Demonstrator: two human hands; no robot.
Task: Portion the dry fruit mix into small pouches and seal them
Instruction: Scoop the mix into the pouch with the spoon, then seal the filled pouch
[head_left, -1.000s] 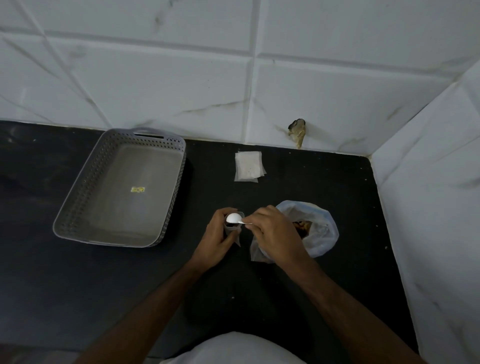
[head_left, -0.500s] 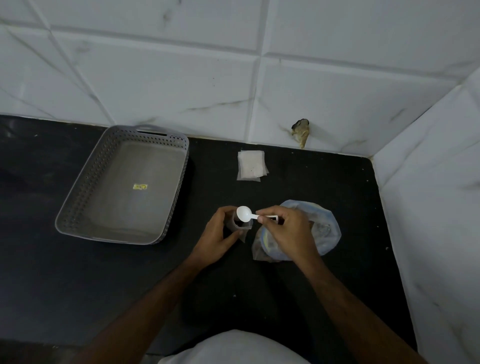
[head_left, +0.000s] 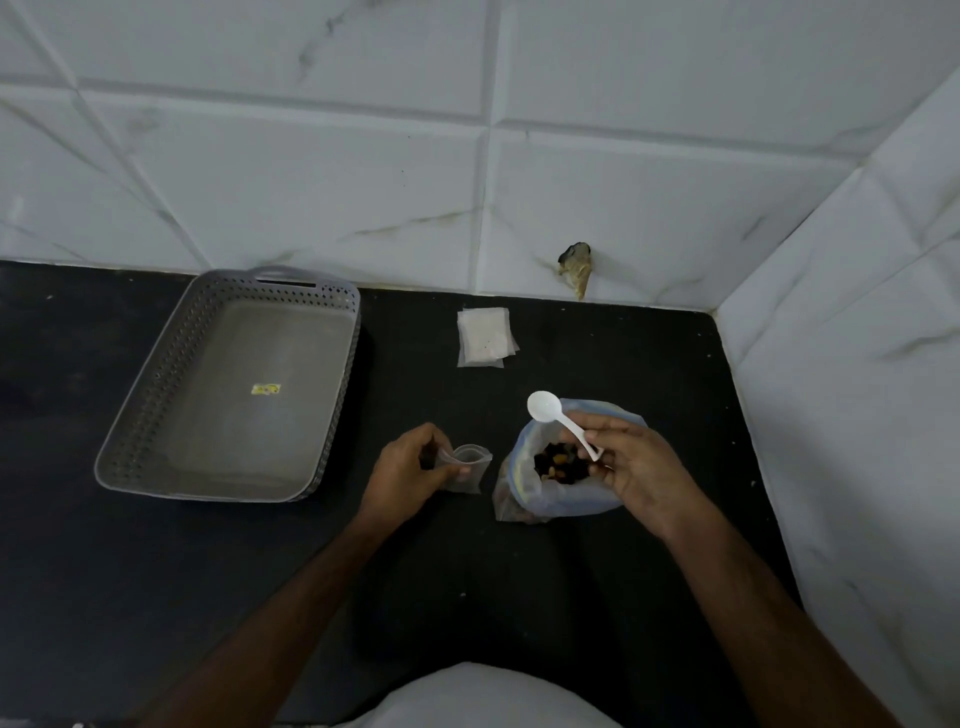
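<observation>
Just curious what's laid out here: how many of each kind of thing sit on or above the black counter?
Grey basket: 1
White spoon: 1
Big bag of dry fruit mix: 1
Open small pouch: 1
Stack of empty pouches: 1 (number within unclear)
Total: 5

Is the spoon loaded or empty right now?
Empty: the spoon bowl shows plain white, held by the right hand above the open bag.

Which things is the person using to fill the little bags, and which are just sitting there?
Being used for the job:
- small pouch, held in the left hand
- white spoon, held in the right hand
- big bag of dry fruit mix
- stack of spare pouches

Just sitting there:
- grey basket, nothing in it but a small sticker
- brownish lump on the wall tiles
</observation>
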